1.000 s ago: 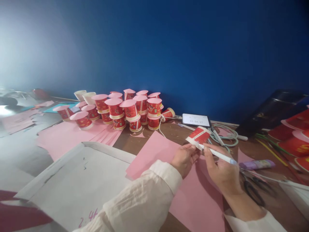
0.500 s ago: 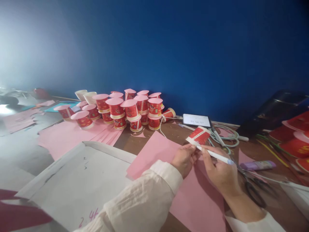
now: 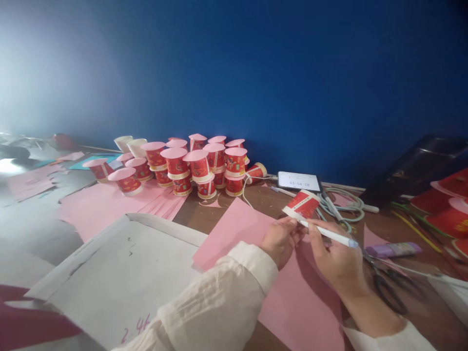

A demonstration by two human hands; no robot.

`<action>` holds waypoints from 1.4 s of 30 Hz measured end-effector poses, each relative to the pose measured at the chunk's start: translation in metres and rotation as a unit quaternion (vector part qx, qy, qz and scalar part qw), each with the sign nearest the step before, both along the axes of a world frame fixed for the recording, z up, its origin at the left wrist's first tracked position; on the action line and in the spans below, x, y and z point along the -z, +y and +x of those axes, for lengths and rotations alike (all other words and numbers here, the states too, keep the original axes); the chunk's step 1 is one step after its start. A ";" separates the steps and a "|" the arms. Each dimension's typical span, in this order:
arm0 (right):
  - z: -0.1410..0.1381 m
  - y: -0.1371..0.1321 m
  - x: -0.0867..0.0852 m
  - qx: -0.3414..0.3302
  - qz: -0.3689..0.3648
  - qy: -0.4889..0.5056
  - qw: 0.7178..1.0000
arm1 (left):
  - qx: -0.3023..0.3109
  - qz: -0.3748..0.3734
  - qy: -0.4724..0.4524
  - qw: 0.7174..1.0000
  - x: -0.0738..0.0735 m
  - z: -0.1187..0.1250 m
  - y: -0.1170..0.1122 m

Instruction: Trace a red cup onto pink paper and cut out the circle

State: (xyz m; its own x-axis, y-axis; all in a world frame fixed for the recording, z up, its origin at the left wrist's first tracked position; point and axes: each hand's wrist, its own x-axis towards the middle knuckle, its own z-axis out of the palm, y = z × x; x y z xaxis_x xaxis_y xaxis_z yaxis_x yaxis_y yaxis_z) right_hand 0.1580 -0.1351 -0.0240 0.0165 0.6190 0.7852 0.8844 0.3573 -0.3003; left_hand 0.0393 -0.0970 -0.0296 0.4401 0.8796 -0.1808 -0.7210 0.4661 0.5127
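Observation:
My left hand (image 3: 280,240) is closed on the rim of a red paper cup (image 3: 306,202), which lies tilted over the pink paper. A white pen (image 3: 334,236) sits in the grip of my right hand (image 3: 338,267), its front end reaching the cup's pale rim. My fingers partly cover both the rim and the pen's tip. Under both hands spreads a sheet of pink paper (image 3: 234,231). Left of them, several red cups with pink paper discs on top (image 3: 197,168) stand stacked against the blue wall.
A phone (image 3: 299,182) with a running timer lies behind the cup, beside coiled cables (image 3: 353,207). To the right are scissors (image 3: 389,292) and a purple tube (image 3: 395,250). A white shallow tray (image 3: 146,273) sits front left, with pink sheets (image 3: 106,202) behind it.
Almost nothing differs: the cup, pen and hands keep their positions apart from a very slight shift. The phone's timer has advanced by a second.

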 end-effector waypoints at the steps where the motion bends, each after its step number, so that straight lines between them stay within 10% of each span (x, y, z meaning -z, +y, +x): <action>1: 0.000 0.000 0.000 0.002 0.004 0.003 1.000 | 0.002 0.003 -0.001 1.000 0.000 0.000 0.000; 42: 0.008 0.002 0.000 0.064 0.025 -0.013 0.998 | 0.005 -0.013 -0.009 1.000 0.002 -0.002 0.001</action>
State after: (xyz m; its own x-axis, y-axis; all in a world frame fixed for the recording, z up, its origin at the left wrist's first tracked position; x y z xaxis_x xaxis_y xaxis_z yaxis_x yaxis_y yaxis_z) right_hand 0.1661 -0.1334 -0.0239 0.0732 0.5736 0.8159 0.9310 0.2540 -0.2620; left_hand 0.0372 -0.0963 -0.0318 0.4523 0.8702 -0.1954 -0.7257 0.4865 0.4865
